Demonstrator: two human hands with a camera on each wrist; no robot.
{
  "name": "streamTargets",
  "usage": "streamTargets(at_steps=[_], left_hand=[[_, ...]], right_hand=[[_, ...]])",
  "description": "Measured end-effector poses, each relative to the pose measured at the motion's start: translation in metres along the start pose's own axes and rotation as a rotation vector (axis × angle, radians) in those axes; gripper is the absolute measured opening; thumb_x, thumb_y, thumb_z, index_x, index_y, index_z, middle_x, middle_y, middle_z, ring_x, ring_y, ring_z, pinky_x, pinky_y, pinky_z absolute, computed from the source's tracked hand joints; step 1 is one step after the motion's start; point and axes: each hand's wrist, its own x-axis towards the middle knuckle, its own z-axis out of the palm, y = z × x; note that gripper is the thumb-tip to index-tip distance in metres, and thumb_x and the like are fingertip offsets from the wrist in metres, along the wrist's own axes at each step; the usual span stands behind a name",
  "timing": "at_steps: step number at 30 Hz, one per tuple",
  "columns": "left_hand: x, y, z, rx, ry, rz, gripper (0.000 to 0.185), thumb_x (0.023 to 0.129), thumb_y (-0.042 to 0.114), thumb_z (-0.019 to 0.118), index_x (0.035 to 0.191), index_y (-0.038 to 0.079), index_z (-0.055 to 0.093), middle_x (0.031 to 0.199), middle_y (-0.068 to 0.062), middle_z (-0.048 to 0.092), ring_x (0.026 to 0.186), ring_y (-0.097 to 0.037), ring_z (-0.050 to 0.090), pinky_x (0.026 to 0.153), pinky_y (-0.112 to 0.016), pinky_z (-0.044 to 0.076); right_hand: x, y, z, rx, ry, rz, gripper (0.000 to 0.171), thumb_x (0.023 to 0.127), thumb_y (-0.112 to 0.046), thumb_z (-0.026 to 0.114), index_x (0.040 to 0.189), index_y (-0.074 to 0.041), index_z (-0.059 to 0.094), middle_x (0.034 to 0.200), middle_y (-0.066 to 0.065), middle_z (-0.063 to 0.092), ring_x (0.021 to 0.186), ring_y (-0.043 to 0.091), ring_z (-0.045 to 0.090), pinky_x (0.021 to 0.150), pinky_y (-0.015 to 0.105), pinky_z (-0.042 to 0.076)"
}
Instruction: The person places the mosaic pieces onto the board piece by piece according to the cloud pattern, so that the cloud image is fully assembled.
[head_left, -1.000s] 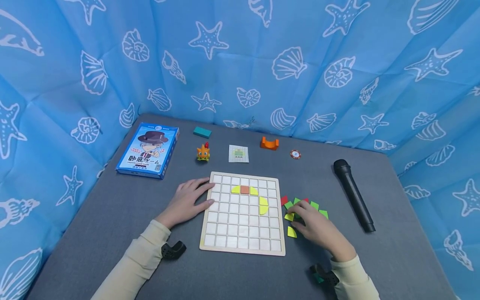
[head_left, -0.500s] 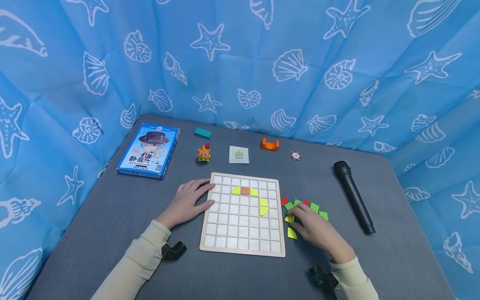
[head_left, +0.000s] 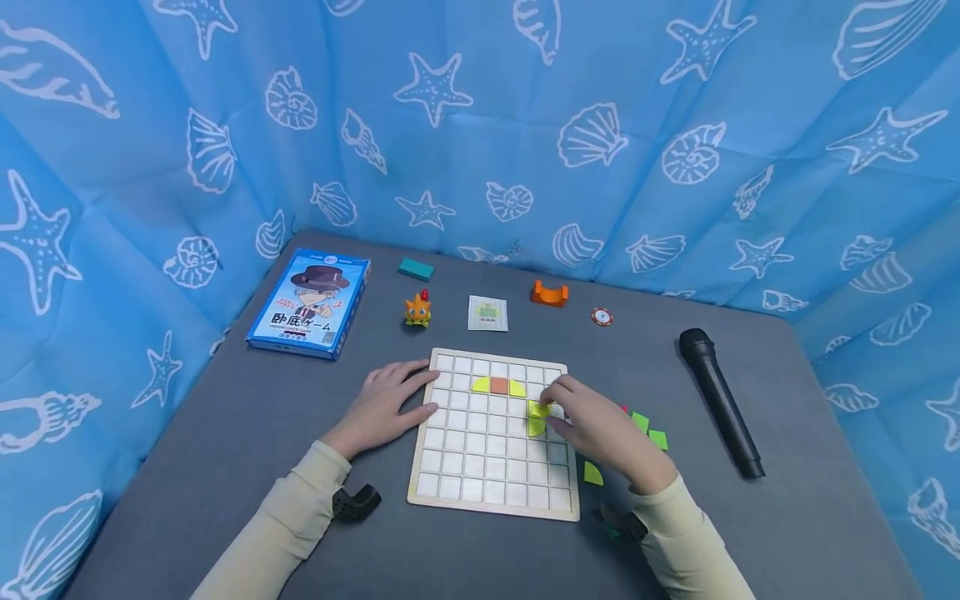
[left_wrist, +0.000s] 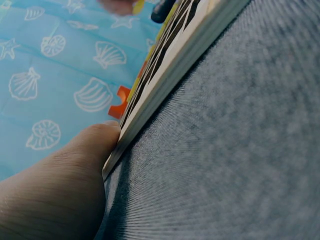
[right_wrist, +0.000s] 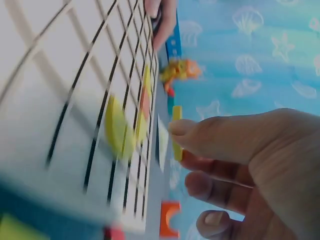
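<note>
Tile point(right_wrist: 177, 146) pinched by right hand point(head_left: 600, 429) could, if lowered askew, knock pieces point(head_left: 536, 428) below it; left hand point(head_left: 384, 406), fingers apart, touches board point(head_left: 484, 471).

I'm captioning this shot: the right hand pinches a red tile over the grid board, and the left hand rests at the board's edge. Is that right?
Only the colour is wrong: the right wrist view shows the right hand pinching a yellow tile. The rest holds.

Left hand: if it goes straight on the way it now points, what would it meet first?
The left hand would likely meet the board first: it touches the left edge; whether it would push or slide over is unclear.
</note>
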Motion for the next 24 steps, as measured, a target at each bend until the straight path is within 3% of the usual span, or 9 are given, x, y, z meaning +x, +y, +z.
streamTargets(at_steps=[7, 14, 24], left_hand=[[0.000, 0.000, 0.002, 0.006, 0.005, -0.002, 0.058, 0.094, 0.056, 0.049, 0.145, 0.031, 0.042, 0.151, -0.001, 0.037, 0.137, -0.028, 0.035, 0.107, -0.056, 0.027], [0.001, 0.000, 0.002, 0.000, -0.005, 0.002, 0.059, 0.094, 0.058, 0.047, 0.146, 0.031, 0.040, 0.152, 0.000, 0.036, 0.138, -0.026, 0.034, 0.108, -0.056, 0.026], [0.000, 0.000, 0.000, -0.016, 0.027, 0.016, 0.057, 0.094, 0.054, 0.051, 0.145, 0.029, 0.043, 0.151, -0.002, 0.038, 0.136, -0.028, 0.036, 0.106, -0.057, 0.027]], right_hand=[[0.050, -0.022, 0.018, 0.160, -0.070, -0.169, 0.016, 0.088, -0.012, 0.070, 0.103, -0.013, 0.064, 0.104, -0.002, 0.060, 0.083, 0.012, 0.058, 0.073, 0.026, 0.051], [0.078, -0.037, 0.032, 0.145, -0.076, -0.207, 0.014, 0.090, -0.017, 0.069, 0.103, -0.014, 0.066, 0.102, -0.003, 0.060, 0.087, 0.008, 0.060, 0.078, 0.027, 0.052], [0.087, -0.042, 0.039, 0.055, -0.095, -0.241, 0.019, 0.089, -0.017, 0.069, 0.108, -0.013, 0.067, 0.103, -0.002, 0.062, 0.088, 0.008, 0.061, 0.079, 0.025, 0.052]])
